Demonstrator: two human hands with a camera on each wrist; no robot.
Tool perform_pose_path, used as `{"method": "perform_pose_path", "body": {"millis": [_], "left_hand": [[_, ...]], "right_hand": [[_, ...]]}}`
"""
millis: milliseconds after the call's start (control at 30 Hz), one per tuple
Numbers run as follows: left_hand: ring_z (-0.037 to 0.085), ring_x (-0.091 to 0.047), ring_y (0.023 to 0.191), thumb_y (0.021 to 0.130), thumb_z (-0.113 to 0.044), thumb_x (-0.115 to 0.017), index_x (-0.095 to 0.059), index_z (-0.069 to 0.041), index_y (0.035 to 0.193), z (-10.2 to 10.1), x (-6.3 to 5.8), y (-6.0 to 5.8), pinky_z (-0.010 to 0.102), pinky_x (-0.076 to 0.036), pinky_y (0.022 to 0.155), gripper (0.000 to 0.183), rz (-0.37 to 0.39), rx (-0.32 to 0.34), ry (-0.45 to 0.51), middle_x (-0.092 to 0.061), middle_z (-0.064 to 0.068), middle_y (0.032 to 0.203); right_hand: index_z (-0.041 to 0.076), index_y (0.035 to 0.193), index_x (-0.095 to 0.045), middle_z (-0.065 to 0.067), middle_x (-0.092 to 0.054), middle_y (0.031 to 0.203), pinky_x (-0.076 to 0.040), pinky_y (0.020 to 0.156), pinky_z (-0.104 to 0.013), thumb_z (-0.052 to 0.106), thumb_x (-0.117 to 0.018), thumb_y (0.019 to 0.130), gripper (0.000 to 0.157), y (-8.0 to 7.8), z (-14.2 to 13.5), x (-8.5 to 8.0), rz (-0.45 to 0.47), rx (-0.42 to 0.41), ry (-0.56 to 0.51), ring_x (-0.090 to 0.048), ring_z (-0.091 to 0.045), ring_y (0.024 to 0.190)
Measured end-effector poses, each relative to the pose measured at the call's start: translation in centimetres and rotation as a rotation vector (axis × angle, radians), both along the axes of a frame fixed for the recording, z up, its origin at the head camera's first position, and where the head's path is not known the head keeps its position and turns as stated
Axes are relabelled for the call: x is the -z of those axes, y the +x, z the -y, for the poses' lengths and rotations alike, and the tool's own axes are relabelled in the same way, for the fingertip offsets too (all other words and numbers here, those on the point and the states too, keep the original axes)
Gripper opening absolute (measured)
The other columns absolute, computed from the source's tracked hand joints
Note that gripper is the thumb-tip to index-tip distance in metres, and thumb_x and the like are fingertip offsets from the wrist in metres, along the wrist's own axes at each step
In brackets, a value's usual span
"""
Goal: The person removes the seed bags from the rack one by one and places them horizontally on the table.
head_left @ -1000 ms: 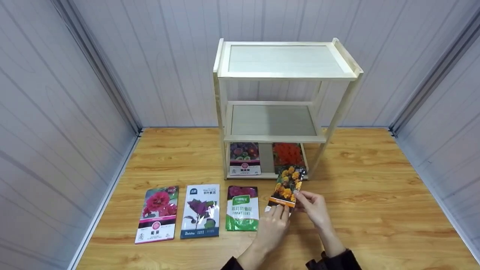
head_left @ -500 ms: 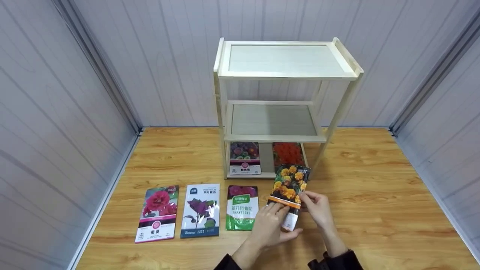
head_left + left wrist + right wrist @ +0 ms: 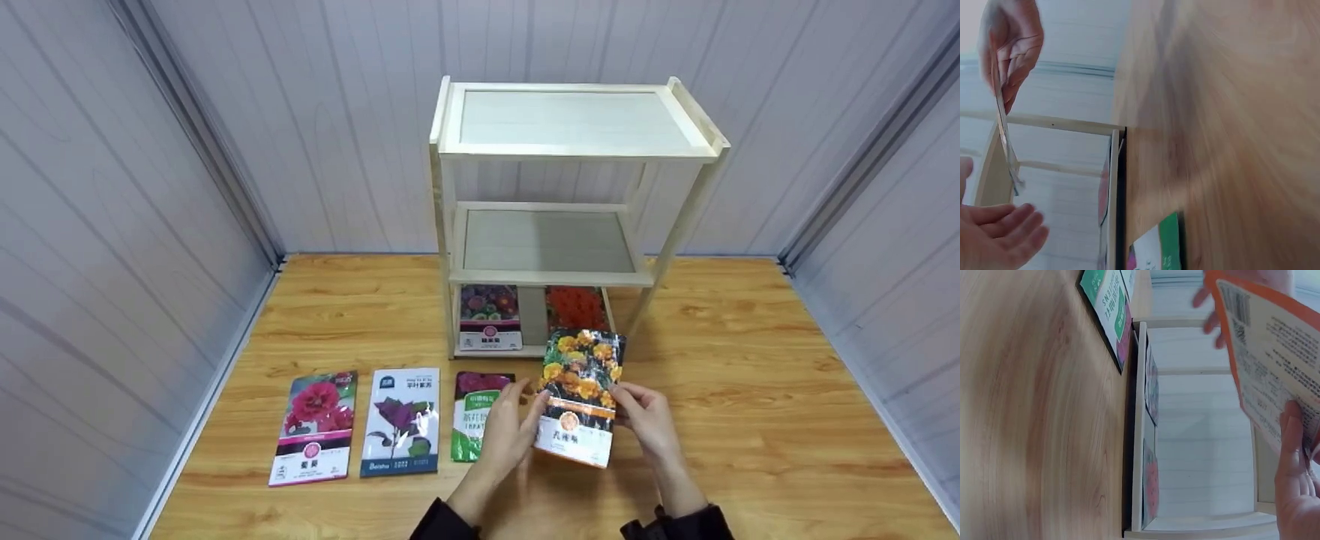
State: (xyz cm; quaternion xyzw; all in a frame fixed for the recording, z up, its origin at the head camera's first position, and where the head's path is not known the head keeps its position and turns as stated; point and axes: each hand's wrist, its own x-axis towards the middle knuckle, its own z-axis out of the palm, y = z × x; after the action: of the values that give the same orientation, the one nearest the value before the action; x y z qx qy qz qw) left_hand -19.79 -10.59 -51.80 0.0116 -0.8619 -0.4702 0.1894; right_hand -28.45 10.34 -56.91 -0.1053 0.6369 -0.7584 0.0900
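Note:
My right hand (image 3: 651, 424) pinches the right edge of a marigold seed packet (image 3: 577, 390), thumb on its front and fingers behind. In the right wrist view, the packet's printed back (image 3: 1275, 354) with an orange border faces the camera, fingers (image 3: 1292, 433) pressed on it. My left hand (image 3: 510, 427) is at the packet's left edge with its fingers spread; in the left wrist view the left hand (image 3: 999, 239) is open beside the edge-on packet (image 3: 1005, 124). The left hand partly covers a green-and-white impatiens seed packet (image 3: 469, 427) on the table.
A white-and-blue seed packet (image 3: 400, 420) and a pink-flowered packet (image 3: 313, 427) lie to the left on the wooden table (image 3: 337, 315). Behind stands a cream three-tier shelf (image 3: 551, 277); its bottom tier holds a purple-flowered packet (image 3: 490, 315) and a red-flowered packet (image 3: 576, 306).
The marigold packet has turned its front more fully to the head camera and come slightly closer. My left hand has let go of its lower end and moved to its left side.

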Motion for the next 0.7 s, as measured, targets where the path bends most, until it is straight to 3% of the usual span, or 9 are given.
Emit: {"method": "perform_pose_path", "body": {"millis": [33,133,300,400,600,700], "left_hand": [[0.020,-0.058,0.081,0.090,-0.034,-0.050,-0.054,0.005,0.112,0.0,0.1,-0.1,0.027,-0.049,0.069,0.045,0.026,0.025,0.066,-0.060,0.008,0.092],[0.014,-0.056,0.068,0.087,-0.023,-0.056,-0.057,0.008,0.106,0.1,0.5,-0.2,0.020,-0.048,0.058,0.036,0.065,0.083,0.198,-0.060,0.006,0.080],[0.008,-0.052,0.058,0.080,-0.008,-0.064,-0.062,0.007,0.093,-0.2,0.9,0.0,0.016,-0.044,0.052,0.020,0.023,0.091,0.222,-0.059,0.004,0.069],[0.007,-0.051,0.056,0.077,-0.005,-0.066,-0.063,0.007,0.090,-0.3,1.1,0.1,0.016,-0.044,0.051,0.018,0.016,0.068,0.213,-0.059,0.004,0.067],[0.003,-0.048,0.055,0.074,-0.007,-0.070,-0.064,0.006,0.086,-0.7,2.1,0.1,0.017,-0.043,0.049,0.018,0.068,0.034,0.189,-0.058,0.001,0.063],[0.002,-0.046,0.054,0.073,-0.005,-0.070,-0.065,0.005,0.084,-0.8,2.8,0.2,0.016,-0.042,0.048,0.016,0.085,0.025,0.171,-0.057,0.000,0.061]], "right_hand": [[-0.003,0.096,-0.065,-0.015,-0.065,0.081,-0.053,0.057,-0.034,0.018,-0.057,0.086,0.024,-0.7,-0.3,1.3,0.022,0.021,0.025,-0.064,-0.025,0.068],[-0.002,0.095,-0.065,-0.016,-0.065,0.082,-0.053,0.060,-0.036,0.024,-0.060,0.084,0.028,-1.6,-0.7,3.1,0.079,0.078,0.091,-0.064,-0.027,0.069],[-0.006,0.101,-0.062,-0.020,-0.064,0.086,-0.053,0.060,-0.039,0.020,-0.059,0.085,0.031,-2.1,-1.3,4.2,0.093,0.088,0.102,-0.064,-0.032,0.074],[-0.003,0.100,-0.063,-0.017,-0.066,0.084,-0.053,0.060,-0.037,0.028,-0.064,0.081,0.037,-1.9,-1.3,4.3,0.104,0.109,0.144,-0.064,-0.030,0.074],[-0.016,0.093,-0.059,-0.017,-0.064,0.072,-0.053,0.052,-0.030,0.004,-0.054,0.085,0.021,2.7,1.1,-4.4,0.042,0.167,0.339,-0.061,-0.019,0.059],[-0.015,0.088,-0.060,-0.014,-0.063,0.069,-0.051,0.048,-0.028,0.001,-0.056,0.084,0.017,3.4,1.5,-5.7,0.009,0.173,0.491,-0.057,-0.013,0.054]]}}
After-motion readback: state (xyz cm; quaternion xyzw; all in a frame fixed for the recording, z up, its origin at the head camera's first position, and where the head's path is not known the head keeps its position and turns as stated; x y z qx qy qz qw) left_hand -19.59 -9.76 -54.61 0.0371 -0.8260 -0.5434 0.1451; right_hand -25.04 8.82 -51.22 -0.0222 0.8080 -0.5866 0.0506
